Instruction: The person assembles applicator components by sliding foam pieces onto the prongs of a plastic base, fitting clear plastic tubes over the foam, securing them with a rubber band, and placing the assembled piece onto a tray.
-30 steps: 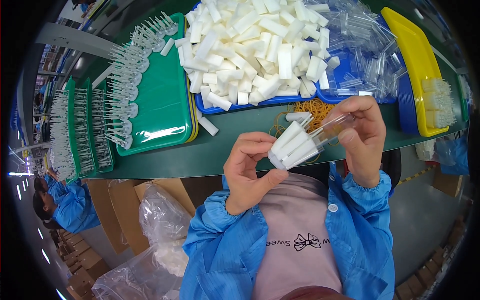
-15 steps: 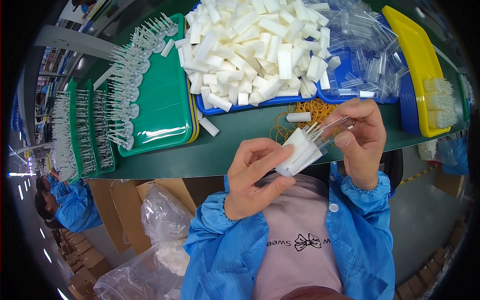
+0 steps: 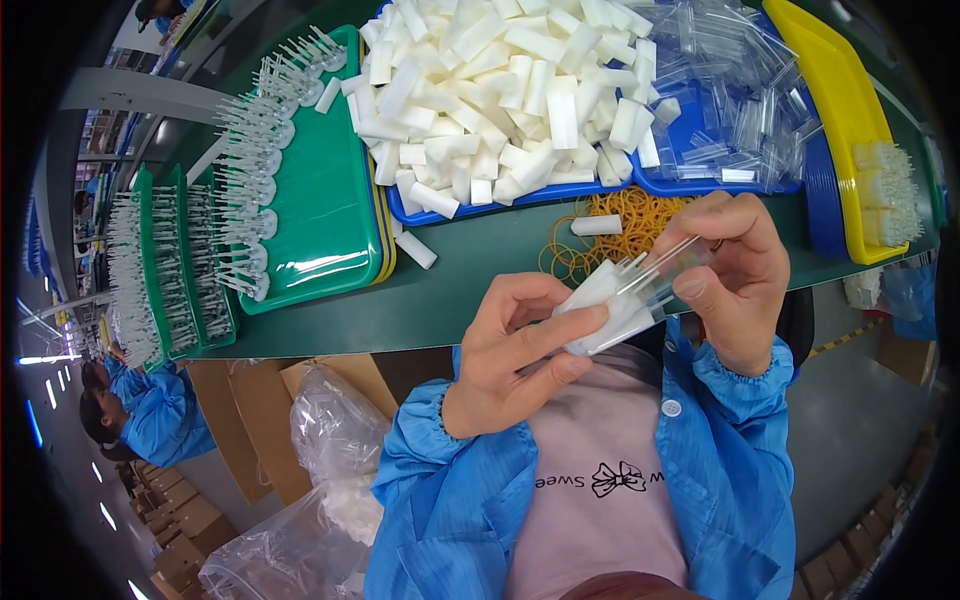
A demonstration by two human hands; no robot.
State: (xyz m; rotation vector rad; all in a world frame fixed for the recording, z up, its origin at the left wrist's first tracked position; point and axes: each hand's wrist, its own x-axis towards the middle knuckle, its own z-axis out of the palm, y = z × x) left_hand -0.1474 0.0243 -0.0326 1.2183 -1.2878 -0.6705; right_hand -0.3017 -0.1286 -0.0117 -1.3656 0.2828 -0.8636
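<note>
My left hand [image 3: 510, 350] is closed around a small bundle of white foam blocks [image 3: 608, 300], thumb below and fingers above. The blocks sit side by side with thin clear and white strips at their far right end. My right hand [image 3: 745, 285] pinches a clear plastic sleeve [image 3: 684, 268] between thumb and fingers. That sleeve lies against the bundle's right end; whether it goes around the blocks I cannot tell. Behind the bundle, orange rubber bands [image 3: 612, 248] lie on the green table [image 3: 420, 310], with one loose white block [image 3: 597, 225] on them.
A large heap of white blocks [image 3: 480, 100] fills a blue tray. Clear plastic sleeves [image 3: 735, 110] lie in another blue tray. Green trays [image 3: 320, 210] with rows of thin-stemmed pieces [image 3: 250, 160] stand left. On the right, a yellow tray [image 3: 835, 110] holds upright white bundles [image 3: 882, 195].
Both hands have shifted slightly to the right with the bundle. The clear sleeve in my right hand now shows more fully beside the blocks.
</note>
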